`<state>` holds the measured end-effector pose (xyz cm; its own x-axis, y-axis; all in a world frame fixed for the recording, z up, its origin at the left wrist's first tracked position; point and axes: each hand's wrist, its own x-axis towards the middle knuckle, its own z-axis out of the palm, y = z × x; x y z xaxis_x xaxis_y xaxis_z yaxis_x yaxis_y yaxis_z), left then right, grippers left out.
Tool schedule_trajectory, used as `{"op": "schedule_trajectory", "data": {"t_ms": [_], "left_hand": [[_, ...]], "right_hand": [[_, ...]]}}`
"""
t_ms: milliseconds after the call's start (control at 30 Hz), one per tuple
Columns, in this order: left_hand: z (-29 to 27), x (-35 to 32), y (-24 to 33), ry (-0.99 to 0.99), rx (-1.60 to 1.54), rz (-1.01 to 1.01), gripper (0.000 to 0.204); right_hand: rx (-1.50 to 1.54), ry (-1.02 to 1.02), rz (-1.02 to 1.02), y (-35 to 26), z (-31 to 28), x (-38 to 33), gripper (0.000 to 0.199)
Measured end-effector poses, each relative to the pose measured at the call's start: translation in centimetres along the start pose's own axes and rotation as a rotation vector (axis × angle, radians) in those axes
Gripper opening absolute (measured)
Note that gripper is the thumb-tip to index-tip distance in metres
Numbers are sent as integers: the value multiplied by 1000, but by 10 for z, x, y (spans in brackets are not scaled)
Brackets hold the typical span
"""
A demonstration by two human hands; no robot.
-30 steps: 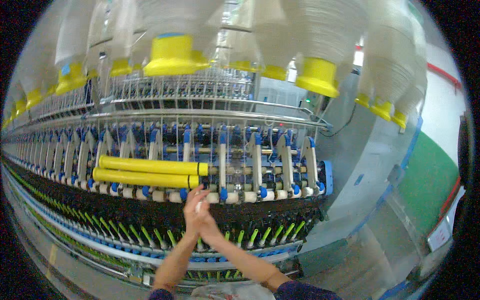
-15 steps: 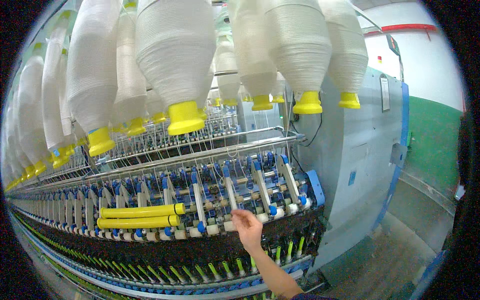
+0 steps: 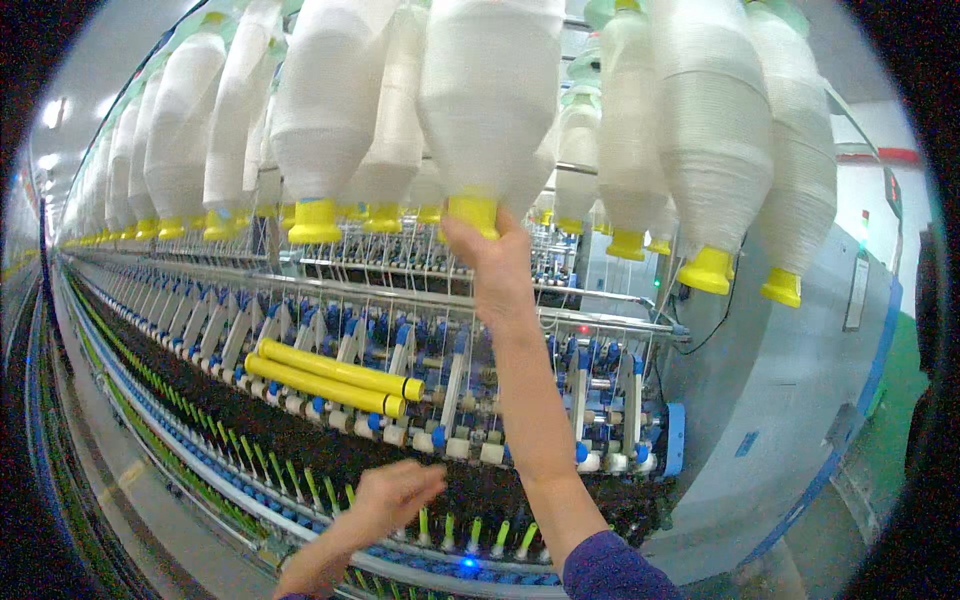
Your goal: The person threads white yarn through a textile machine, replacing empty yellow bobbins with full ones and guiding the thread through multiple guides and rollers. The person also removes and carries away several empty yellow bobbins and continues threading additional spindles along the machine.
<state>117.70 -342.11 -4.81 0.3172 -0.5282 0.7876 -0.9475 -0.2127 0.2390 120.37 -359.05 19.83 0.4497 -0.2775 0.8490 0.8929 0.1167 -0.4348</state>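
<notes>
- Since half a second ago the view has tipped upward and the right hand [image 3: 492,258] has risen from the roller row to the yellow base [image 3: 474,212] of a hanging white roving bobbin [image 3: 490,100]; the left hand [image 3: 392,497], out of sight then, now shows at about 6 o'clock.
- The right hand's fingers are closed around that yellow base, at about 12 o'clock from the picture's middle, with the forearm running straight up from the lower edge.
- The left hand is apart, fingers loosely spread, holding nothing, hovering in front of the row of green spindles [image 3: 430,525].
- Two yellow tubes [image 3: 335,378] lie across the blue-and-white drafting arms [image 3: 455,375] at about 9 o'clock from the right forearm.
- Judged from this, the step in hand is gripping the bobbin at its base, to turn or steady it on its hanger.
- The next move likely calls for a firm hold kept on the base, and care not to knock the neighbouring bobbins hanging just beside it.
</notes>
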Motion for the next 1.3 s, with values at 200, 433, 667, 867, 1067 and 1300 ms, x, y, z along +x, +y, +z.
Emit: {"op": "schedule_trajectory", "data": {"t_ms": [200, 433, 667, 867, 1067, 1300], "left_hand": [[-30, 131, 72, 820, 192, 393, 33], [27, 117, 68, 755, 307, 481, 14], [32, 226, 83, -67, -1207, -145, 9], [129, 182, 142, -449, -691, 581, 28], [162, 193, 50, -461, -779, 481, 19], [159, 246, -17, -381, -921, -47, 19]], "right_hand": [[33, 97, 127, 86, -43, -136, 64], [-736, 177, 176, 114, -178, -285, 58], [-1058, 392, 480, 63, -289, -402, 62], [-866, 348, 544, 48, -285, -343, 52], [-832, 112, 509, 42, -292, -133, 33], [-872, 398, 42, 113, -303, 80, 35]]}}
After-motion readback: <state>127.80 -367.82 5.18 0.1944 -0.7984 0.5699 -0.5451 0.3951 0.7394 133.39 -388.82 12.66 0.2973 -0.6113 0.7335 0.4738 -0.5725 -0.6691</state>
